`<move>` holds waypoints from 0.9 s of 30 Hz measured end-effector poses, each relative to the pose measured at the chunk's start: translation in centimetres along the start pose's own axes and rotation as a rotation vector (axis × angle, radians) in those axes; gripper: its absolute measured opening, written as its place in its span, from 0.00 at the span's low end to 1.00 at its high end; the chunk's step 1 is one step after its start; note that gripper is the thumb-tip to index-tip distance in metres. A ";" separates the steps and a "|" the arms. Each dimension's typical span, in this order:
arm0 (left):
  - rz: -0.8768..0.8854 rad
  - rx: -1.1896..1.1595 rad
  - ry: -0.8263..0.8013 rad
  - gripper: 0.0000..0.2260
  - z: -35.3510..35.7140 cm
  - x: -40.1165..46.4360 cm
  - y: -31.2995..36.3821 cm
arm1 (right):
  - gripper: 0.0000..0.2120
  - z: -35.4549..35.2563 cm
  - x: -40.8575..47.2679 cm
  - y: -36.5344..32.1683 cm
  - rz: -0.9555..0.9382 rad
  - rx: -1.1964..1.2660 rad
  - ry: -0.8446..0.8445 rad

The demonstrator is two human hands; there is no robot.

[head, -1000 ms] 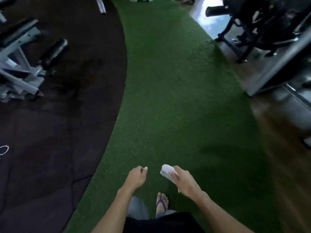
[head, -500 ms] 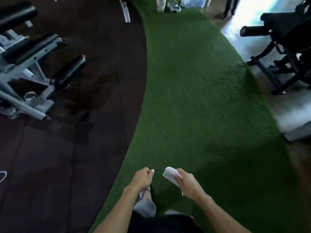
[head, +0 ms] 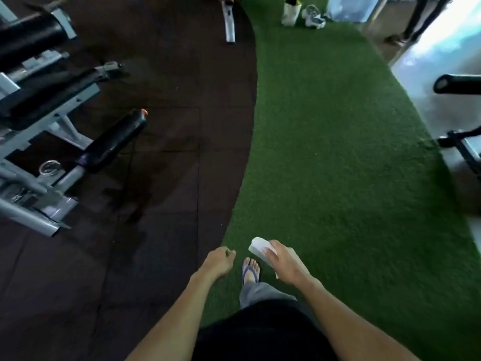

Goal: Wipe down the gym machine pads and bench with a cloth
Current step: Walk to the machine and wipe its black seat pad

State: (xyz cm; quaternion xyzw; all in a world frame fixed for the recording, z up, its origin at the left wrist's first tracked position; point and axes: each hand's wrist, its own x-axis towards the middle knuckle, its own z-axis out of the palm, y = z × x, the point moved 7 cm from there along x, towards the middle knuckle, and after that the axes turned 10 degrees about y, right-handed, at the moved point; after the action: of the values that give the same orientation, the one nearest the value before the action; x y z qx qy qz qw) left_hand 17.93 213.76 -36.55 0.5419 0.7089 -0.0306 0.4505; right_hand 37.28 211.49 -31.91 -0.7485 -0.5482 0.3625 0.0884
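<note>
My right hand grips a folded white cloth low in the head view, over the green turf. Beside it, my left hand is curled into a loose fist and holds nothing. A grey-framed gym machine with black roller pads and a long black pad stands at the left on the dark rubber floor, well away from both hands.
A green turf strip runs ahead, bordered by dark rubber tiles on the left. Another machine with a black roller stands at the right edge. A white bag and shoes lie far ahead. My sandalled foot is below.
The view has advanced along the turf and tilted up; the left machine looks nearer and larger. Both hands keep the same pose, the cloth still in my right hand.
</note>
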 end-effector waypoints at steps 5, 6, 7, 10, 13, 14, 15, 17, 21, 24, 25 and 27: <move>-0.038 -0.082 0.047 0.14 -7.3 9.6 7.4 | 0.19 -5.5 13.2 -5.9 -0.077 -0.069 -0.051; -0.038 -0.099 0.055 0.14 -8.7 11.1 8.8 | 0.19 -6.3 15.5 -7.0 -0.080 -0.065 -0.055; -0.038 -0.109 0.069 0.15 -10.2 12.9 10.0 | 0.19 -7.0 18.0 -8.0 -0.083 -0.065 -0.055; -0.042 -0.112 0.083 0.16 -14.3 18.6 12.9 | 0.20 -8.4 25.4 -11.3 -0.094 -0.063 -0.088; -0.029 -0.087 0.065 0.19 -19.3 25.2 15.4 | 0.20 -9.4 33.0 -15.3 -0.114 -0.076 -0.079; -0.039 -0.106 0.075 0.19 -21.3 27.7 16.1 | 0.20 -9.8 35.7 -17.1 -0.127 -0.081 -0.076; -0.049 -0.135 0.090 0.18 -23.5 30.0 16.7 | 0.20 -10.0 38.4 -18.9 -0.142 -0.078 -0.073; -0.051 -0.155 0.103 0.14 -28.0 34.4 17.8 | 0.20 -10.6 43.7 -22.6 -0.155 -0.069 -0.072; -0.059 -0.167 0.130 0.16 -37.7 42.7 19.9 | 0.19 -12.5 53.7 -30.8 -0.178 -0.075 -0.078; -0.097 -0.192 0.159 0.17 -43.8 47.6 20.7 | 0.18 -13.7 59.9 -36.5 -0.204 -0.064 -0.078; -0.110 -0.205 0.163 0.17 -45.6 49.2 21.2 | 0.17 -13.9 62.1 -38.2 -0.209 -0.063 -0.078; -0.133 -0.254 0.168 0.17 -48.9 52.7 22.1 | 0.17 -14.4 66.8 -41.6 -0.217 -0.061 -0.091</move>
State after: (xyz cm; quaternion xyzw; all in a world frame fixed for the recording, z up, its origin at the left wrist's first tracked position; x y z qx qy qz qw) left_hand 5.56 287.89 -33.10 0.4331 0.7764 0.0750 0.4517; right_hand 24.09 290.34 -29.26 -0.6698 -0.6401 0.3678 0.0794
